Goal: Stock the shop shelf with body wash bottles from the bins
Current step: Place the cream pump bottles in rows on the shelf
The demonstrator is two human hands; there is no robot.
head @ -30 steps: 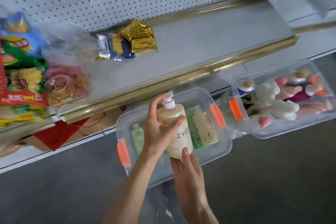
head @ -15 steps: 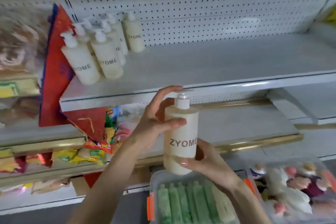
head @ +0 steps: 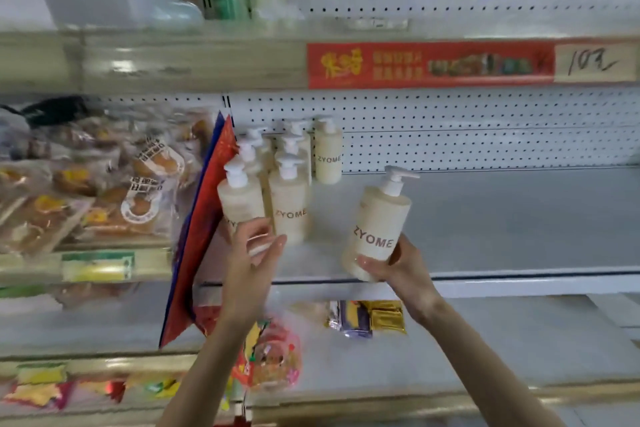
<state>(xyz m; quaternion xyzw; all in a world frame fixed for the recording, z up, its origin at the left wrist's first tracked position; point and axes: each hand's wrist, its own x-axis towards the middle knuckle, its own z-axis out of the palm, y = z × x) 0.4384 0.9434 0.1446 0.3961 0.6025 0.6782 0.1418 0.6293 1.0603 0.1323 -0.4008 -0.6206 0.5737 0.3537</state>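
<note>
Right hand point(head: 398, 267) grips the lower body of a cream ZYOME pump bottle point(head: 379, 225), fingers curled round its base. The bottle is tilted right, at frame centre, over the front edge of the white shelf point(head: 502, 218).

Left hand point(head: 252, 253) is spread, fingers relaxed, in front of the base of the front-left bottle; contact cannot be confirmed.

Stocked ZYOME bottles point(head: 289, 198) stand upright in a cluster, left of centre, beside a red divider card point(head: 204, 225).

Bagged snacks point(head: 104, 184) occupy the left of frame.
</note>
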